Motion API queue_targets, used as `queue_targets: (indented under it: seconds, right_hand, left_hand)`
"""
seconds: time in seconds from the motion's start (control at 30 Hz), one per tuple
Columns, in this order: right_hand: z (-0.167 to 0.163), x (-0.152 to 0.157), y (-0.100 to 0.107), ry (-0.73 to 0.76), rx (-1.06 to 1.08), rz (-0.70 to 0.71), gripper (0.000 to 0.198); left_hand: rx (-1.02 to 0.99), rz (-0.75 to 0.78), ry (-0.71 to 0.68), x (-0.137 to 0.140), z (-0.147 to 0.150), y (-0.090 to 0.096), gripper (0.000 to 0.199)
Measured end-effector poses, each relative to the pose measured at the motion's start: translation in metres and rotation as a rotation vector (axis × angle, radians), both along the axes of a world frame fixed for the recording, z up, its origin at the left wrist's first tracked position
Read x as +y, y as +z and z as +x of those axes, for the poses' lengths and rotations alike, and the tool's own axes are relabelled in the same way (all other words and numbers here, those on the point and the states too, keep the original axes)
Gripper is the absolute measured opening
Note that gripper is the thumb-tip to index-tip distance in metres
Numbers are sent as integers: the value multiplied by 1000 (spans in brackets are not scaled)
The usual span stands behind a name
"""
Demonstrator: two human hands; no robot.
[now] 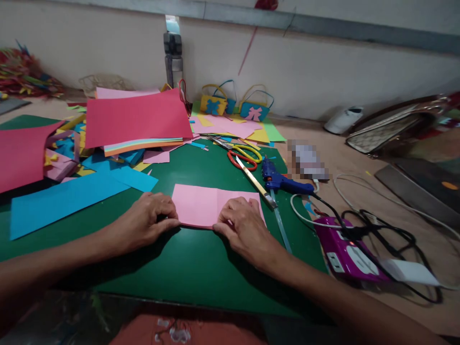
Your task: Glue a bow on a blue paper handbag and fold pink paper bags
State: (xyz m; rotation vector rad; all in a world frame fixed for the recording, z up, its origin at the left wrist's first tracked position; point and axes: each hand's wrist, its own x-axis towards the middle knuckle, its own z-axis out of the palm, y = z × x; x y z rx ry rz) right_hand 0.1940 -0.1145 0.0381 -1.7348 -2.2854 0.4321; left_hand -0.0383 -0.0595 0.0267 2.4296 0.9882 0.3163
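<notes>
A pink sheet of paper (196, 203), folded with its fold edge facing me, lies on the green board (161, 273). My left hand (153, 213) pinches its near left corner between thumb and fingers. On the right half, my right hand (244, 225) presses down with curled fingers, the thumb at the near edge. A faint upright crease runs through the middle of the paper. Just right of it lie a gold-handled cutter (257, 182), scissors with red and yellow handles (244, 158) and a blue glue gun (282, 179) with a clear glue stick.
Blue paper strips (72, 196) and a stack of coloured paper (140, 120) lie to the left. Small paper bags with bows (255, 110) stand at the back. A purple power strip (348, 251) with tangled cables sits on the right, near a blurred-out object (309, 160).
</notes>
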Motion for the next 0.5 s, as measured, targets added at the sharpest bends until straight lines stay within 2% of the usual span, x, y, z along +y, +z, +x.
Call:
queue_targets:
  seconds: [0.27, 0.5]
  right_hand:
    - [0, 1, -2, 21, -26, 48, 22]
    - [0, 3, -4, 15, -37, 56, 21]
  left_hand:
    - [-59, -78, 59, 1, -3, 2, 26]
    - [57, 17, 95, -2, -1, 2, 25]
